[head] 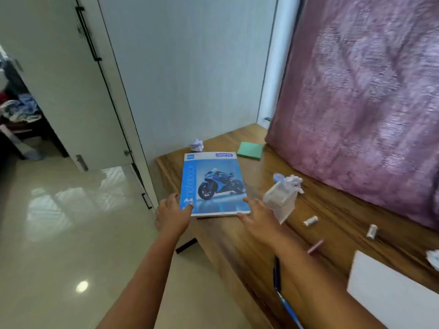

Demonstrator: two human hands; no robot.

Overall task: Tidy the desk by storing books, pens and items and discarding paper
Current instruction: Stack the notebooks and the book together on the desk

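Notebook (213, 184) between left hand (172, 216), right hand (257, 219)

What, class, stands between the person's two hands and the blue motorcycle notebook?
Nothing visible. The left hand touches the notebook at its near left corner, the right hand at its near right corner. The clear pouch sits beside the right hand, not between.
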